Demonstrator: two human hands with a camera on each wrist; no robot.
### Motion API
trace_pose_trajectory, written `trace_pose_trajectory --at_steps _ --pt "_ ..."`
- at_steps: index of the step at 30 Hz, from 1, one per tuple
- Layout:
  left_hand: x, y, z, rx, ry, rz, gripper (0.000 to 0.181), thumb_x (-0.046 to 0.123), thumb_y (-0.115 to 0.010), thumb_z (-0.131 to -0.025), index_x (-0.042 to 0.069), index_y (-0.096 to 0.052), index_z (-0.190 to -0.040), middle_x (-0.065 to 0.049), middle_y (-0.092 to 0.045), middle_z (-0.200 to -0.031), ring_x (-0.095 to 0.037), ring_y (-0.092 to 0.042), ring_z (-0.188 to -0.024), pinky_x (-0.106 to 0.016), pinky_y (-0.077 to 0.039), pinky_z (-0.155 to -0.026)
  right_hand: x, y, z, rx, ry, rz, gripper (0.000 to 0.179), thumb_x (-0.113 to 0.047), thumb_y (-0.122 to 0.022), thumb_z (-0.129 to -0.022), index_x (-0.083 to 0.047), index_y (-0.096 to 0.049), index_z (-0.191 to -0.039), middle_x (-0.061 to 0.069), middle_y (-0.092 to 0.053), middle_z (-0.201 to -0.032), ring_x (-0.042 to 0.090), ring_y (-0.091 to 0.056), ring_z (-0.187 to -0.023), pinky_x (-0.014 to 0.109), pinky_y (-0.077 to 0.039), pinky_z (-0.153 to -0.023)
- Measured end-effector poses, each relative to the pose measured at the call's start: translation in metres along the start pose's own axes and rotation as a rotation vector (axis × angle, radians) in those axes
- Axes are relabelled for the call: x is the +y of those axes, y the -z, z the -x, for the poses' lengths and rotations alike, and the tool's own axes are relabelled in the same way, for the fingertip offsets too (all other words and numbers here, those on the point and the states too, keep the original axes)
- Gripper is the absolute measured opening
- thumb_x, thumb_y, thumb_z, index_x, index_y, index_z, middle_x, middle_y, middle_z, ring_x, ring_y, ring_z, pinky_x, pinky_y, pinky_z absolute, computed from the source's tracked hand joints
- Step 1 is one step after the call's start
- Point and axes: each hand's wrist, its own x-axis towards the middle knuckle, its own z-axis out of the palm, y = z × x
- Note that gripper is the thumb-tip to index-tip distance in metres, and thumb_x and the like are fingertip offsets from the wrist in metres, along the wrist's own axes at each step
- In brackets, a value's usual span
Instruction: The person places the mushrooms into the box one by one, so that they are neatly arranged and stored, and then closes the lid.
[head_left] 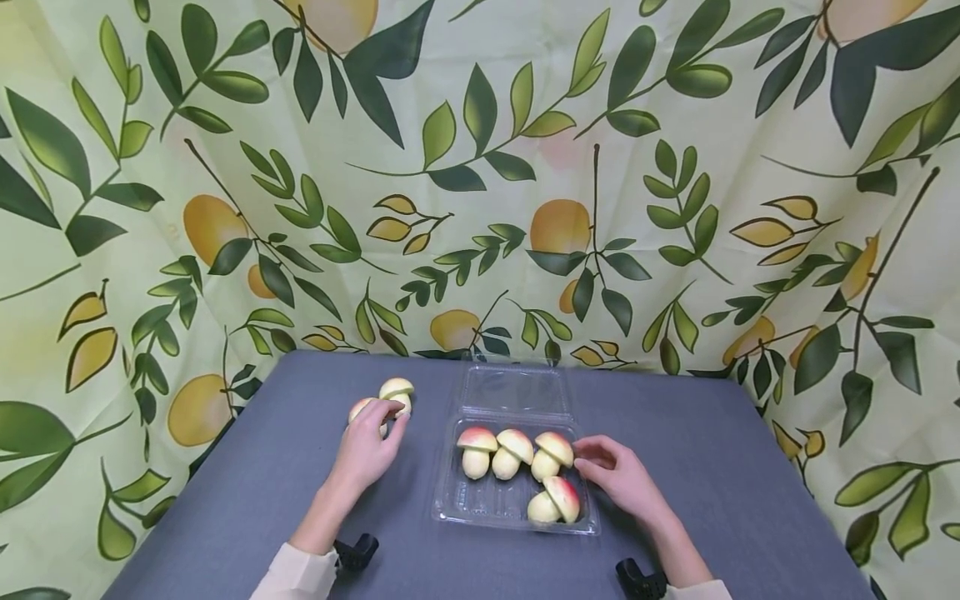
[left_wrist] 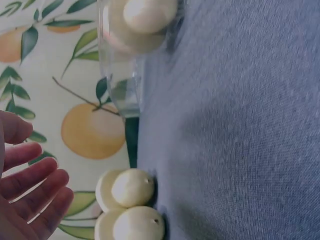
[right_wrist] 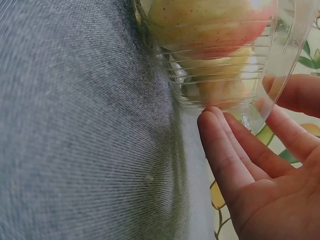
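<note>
Sleeves: pale cuffs at the bottom edge, nearest the camera; a small black device sits at each wrist.
Left hand: fingers loosely extended, holding nothing; near the loose mushrooms and partly hiding them from the head camera, though the left wrist view shows a gap.
Right hand: fingers slightly bent, relaxed, fingertips resting against the tray's right side; nothing lifted.
Loose mushrooms: two, side by side on the table, left of the tray.
Tray: right of middle, between both hands, its right side blocked by the fingers.
Packed mushrooms: four inside; three upright-looking in a row at the back, one turned sideways at the front right.
Lid: swung back behind the tray, towards the backdrop.
Table: grey-blue, fabric-like, finely ribbed weave close up.
Backdrop: pale hanging cloth, softly creased, printed with green leaves and orange fruit, around the back and sides.
Plastic: clear, thin and glossy, with ridged walls.
Mushroom shapes: domed caps, plump stems, smooth cream surfaces; red blush and tiny dark specks on a cap.
</note>
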Motion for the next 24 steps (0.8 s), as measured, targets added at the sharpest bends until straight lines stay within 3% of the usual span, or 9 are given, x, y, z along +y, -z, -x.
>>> trace_pose_trajectory --at_steps 6,15,24 --pt "-0.013 0.004 -0.005 0.009 0.097 0.013 0.017 0.008 -0.073 -0.092 -0.001 -0.072 -0.106 -0.014 -0.068 -0.098 -0.033 -0.065 -0.092 -0.049 -0.052 -0.081 0.000 0.000 0.000 -0.001 0.006 0.013 0.033 -0.011 -0.075 -0.092 0.001 -0.067 -0.121 0.013 -0.070 -0.111 0.020 -0.068 -0.097 0.025 -0.056 -0.080" --pt "-0.031 0.011 -0.015 0.062 0.083 0.015 0.018 0.007 -0.072 -0.091 -0.003 -0.072 -0.107 -0.018 -0.068 -0.104 -0.040 -0.064 -0.098 -0.054 -0.050 -0.085 0.000 0.001 0.000 0.007 0.005 0.011 0.034 -0.012 -0.075 -0.092 0.001 -0.066 -0.122 0.013 -0.070 -0.112 0.020 -0.067 -0.097 0.025 -0.056 -0.079" --pt "-0.050 0.010 -0.015 0.040 0.179 0.041 0.021 0.011 -0.069 -0.095 -0.003 -0.071 -0.111 -0.018 -0.067 -0.106 -0.037 -0.063 -0.100 -0.052 -0.048 -0.090 0.003 0.000 0.001 -0.003 0.002 -0.012 0.035 -0.013 -0.075 -0.092 0.002 -0.066 -0.123 0.013 -0.069 -0.112 0.019 -0.067 -0.098 0.025 -0.056 -0.080"
